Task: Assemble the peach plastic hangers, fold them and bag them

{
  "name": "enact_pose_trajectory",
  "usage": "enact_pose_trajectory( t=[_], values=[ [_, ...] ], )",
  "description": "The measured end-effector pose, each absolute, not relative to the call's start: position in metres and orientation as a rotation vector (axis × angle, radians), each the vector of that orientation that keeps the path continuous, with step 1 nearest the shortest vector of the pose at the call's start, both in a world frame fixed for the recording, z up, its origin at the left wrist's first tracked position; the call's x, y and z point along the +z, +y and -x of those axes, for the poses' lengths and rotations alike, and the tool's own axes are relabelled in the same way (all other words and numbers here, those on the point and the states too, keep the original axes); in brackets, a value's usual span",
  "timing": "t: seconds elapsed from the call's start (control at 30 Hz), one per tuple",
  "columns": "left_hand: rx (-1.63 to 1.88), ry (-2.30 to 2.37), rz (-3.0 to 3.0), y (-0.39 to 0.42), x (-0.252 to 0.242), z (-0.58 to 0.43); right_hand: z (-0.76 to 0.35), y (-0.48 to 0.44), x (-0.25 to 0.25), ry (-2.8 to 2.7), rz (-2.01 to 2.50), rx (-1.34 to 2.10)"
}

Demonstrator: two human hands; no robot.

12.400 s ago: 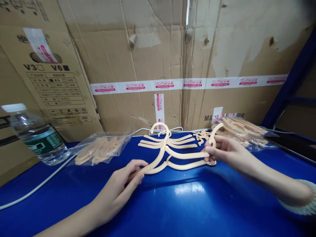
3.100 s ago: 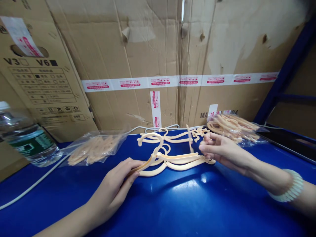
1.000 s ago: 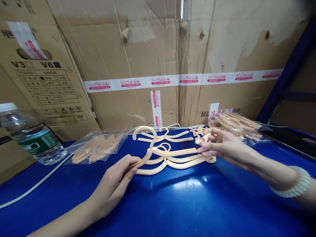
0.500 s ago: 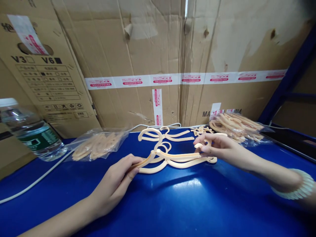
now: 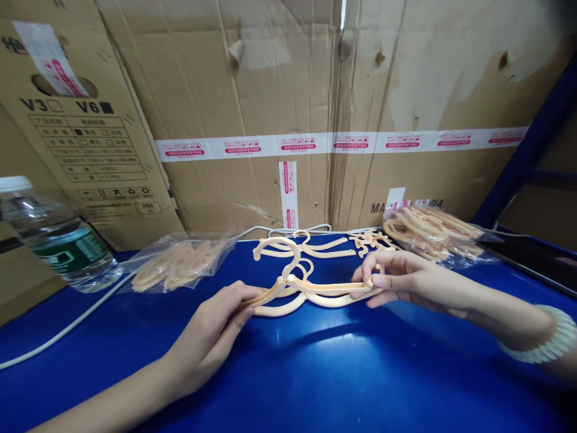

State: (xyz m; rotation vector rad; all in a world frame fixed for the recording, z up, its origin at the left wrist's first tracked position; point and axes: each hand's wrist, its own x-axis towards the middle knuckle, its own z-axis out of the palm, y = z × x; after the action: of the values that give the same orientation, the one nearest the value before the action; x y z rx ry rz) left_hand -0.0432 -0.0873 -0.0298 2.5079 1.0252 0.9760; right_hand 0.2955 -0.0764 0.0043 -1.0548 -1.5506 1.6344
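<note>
Two bare hands share one peach hanger: past a bottle and bagged parts, the left hand grips one arm over the blue table, the right hand pinches the other arm's end

Our hands are bare, and so are the forearms in view. Round our right wrist we wear a pale, greenish-white bracelet, thick and ridged into close, rounded segments.
</note>
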Motion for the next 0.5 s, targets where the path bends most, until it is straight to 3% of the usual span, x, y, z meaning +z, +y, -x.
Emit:
enact_pose_trajectory(
  t=[0.5],
  values=[
    [0.986,0.976,-2.626,-0.0888,-0.0321,0.0452,-0.2933,-0.0804,0.0060,-1.446,1.008,1.808]
  ],
)
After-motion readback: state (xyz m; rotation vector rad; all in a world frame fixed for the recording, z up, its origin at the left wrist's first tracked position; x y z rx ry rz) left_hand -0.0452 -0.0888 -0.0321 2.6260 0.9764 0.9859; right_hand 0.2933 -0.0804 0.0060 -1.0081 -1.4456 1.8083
